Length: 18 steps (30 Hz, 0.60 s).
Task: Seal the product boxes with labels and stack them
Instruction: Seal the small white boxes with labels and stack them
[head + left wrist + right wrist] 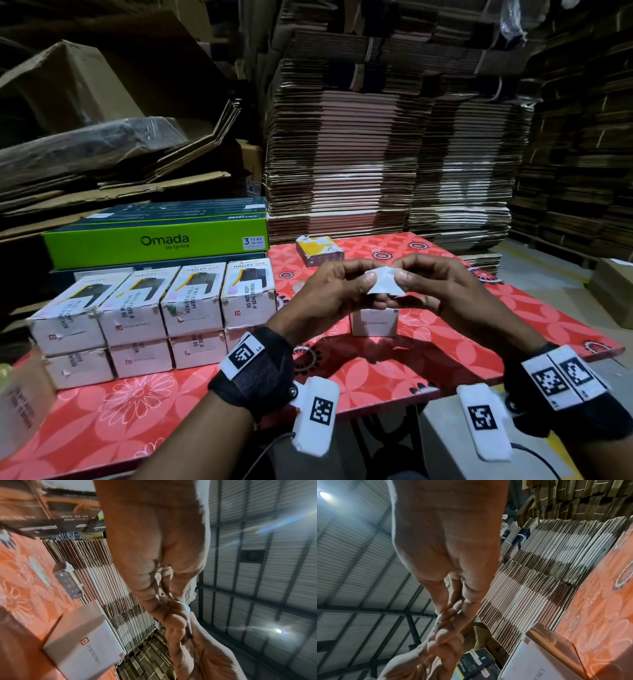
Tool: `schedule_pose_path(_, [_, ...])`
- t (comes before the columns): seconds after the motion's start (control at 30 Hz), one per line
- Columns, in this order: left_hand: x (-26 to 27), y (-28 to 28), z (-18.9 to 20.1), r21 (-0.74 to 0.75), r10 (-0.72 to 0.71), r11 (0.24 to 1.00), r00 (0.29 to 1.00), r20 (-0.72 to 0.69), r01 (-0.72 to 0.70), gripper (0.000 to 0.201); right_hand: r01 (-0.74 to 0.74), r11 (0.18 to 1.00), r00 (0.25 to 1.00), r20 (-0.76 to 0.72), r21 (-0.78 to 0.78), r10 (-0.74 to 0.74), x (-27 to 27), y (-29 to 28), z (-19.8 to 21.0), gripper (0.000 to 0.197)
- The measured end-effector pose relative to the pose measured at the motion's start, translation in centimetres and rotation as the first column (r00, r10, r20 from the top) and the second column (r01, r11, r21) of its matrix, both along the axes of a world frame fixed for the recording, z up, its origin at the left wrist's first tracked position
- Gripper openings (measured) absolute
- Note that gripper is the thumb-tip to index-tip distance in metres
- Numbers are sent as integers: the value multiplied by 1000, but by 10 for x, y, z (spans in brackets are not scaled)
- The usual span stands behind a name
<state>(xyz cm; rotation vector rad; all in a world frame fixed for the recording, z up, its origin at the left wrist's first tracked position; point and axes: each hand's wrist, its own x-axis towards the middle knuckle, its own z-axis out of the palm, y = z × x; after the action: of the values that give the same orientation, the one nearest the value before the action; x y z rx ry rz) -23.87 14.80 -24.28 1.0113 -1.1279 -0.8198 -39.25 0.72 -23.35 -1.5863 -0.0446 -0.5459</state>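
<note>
Both hands are raised above the red floral table [445,342] and pinch one small white label sheet [385,281] between them. My left hand [342,291] grips its left edge with thumb and fingers; my right hand [424,284] pinches the right edge. Directly under the hands stands a white product box [374,322], also seen as the white box [85,642] and the box [530,660] in the wrist views. The label edge [186,608] shows between the fingertips. Labelled white product boxes [154,308] are stacked two high at the left.
A green Omada carton [154,241] lies behind the stack on darker cartons. A small yellow and white box [319,250] sits at the table's far side. Tall piles of flattened cardboard [376,154] stand behind the table. A blurred clear object [20,404] is at the near left.
</note>
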Motion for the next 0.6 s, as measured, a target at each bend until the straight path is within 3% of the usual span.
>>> schedule_pose_path(0.23, [-8, -4, 6, -3, 87, 996, 964, -252, -91, 24, 285, 925, 955, 156, -250, -252, 9, 0, 4, 10])
schedule_pose_path(0.37, [-9, -7, 1, -24, 212, 976, 973, -96, -215, 24, 306, 907, 949, 176, -290, -263, 13, 2, 5, 11])
schedule_pose_path(0.6, [-5, -4, -3, -49, 259, 964, 965, -42, -261, 23, 240, 933, 970, 106, -266, -219, 8, 3, 3, 18])
